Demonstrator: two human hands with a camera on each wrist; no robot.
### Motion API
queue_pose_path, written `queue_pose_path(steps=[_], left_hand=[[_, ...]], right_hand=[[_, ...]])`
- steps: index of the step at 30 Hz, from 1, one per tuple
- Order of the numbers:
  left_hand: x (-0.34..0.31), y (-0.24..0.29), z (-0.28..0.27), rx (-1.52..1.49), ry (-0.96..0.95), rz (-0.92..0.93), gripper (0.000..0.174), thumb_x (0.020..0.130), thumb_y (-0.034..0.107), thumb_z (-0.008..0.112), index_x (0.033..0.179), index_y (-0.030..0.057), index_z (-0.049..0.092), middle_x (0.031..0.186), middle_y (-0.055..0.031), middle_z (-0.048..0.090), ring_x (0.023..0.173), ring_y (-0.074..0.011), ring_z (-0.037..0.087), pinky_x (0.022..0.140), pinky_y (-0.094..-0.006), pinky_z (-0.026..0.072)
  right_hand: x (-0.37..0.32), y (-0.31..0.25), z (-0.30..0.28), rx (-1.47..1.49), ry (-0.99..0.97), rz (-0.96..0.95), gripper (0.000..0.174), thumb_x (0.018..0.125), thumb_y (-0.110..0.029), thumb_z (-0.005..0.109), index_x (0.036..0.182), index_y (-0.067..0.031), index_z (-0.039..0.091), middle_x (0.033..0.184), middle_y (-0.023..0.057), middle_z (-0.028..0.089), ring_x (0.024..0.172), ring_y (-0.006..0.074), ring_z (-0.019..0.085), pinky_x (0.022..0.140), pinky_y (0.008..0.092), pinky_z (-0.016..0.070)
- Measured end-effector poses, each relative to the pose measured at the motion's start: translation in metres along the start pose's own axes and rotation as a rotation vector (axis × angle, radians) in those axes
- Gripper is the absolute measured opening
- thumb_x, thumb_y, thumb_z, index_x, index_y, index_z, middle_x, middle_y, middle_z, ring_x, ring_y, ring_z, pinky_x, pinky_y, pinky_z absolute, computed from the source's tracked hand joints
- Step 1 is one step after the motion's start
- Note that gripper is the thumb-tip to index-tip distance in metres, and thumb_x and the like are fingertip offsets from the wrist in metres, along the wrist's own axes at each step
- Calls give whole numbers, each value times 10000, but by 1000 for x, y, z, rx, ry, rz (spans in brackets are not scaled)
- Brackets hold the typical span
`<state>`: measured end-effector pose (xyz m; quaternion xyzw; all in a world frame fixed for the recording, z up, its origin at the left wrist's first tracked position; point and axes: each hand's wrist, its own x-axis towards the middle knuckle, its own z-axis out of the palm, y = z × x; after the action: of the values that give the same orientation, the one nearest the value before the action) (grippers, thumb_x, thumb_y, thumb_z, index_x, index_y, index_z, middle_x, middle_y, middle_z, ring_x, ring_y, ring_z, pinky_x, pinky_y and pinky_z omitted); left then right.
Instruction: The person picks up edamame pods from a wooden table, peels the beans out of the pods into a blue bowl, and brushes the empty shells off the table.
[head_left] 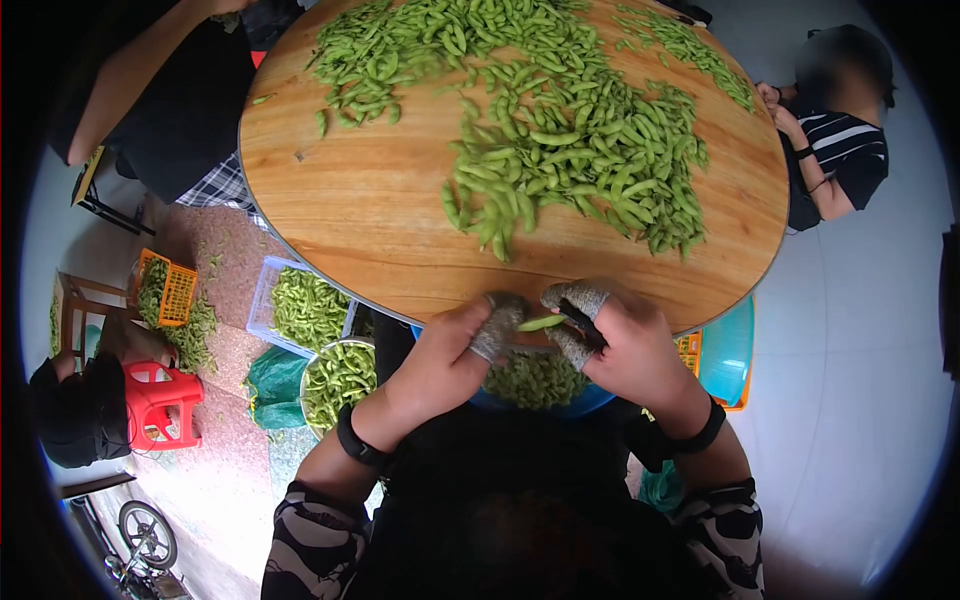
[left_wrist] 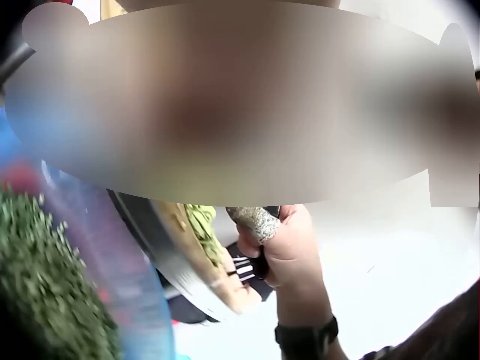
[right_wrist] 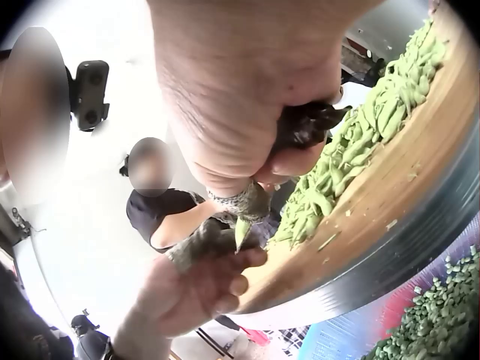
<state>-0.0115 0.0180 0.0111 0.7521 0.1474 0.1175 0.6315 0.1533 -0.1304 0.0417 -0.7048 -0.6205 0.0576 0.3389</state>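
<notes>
Round wooden table (head_left: 380,215), pale floor (head_left: 860,390)

Bare table (head_left: 340,220) lies open; pod heap (head_left: 580,150) crowds the far side.

Pods (head_left: 560,140) heaped on the table (head_left: 370,220), bowl (head_left: 586,405) seemingly just under its near edge

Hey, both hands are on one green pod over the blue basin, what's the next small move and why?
Probably snip the pod tip with the dark tool gripped in the right hand: the left hand pinches its other end, and the blue basin sits right below.
</notes>
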Motion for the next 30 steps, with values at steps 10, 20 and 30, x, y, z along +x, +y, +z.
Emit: queue_pose_path(steps=[10,20,30], left_hand=[[-6,-2,14,-333,-34,-136,114,953,99,571,1037,34,613,833,-5,605,714,-75,549,637,-244,466],[-6,-12,24,608,93,388,182,864,24,649,1042,27,609,845,-127,641,715,-246,640,632,-328,497],[-10,-3,6,-556,-231,-310,148,919,104,620,1052,38,622,753,-4,624,620,-72,542,566,-221,448]], right_hand=[[-29,-6,8,637,-122,237,342,854,-9,565,1193,13,523,905,114,633,815,218,644,743,319,503],[-28,-13,7,839,-228,527,320,918,-35,502,1237,-44,500,799,4,579,643,71,522,583,223,431],[-22,-15,6,1532,-342,872,280,964,-46,438,1237,-93,478,746,-22,513,499,35,355,434,196,307]])
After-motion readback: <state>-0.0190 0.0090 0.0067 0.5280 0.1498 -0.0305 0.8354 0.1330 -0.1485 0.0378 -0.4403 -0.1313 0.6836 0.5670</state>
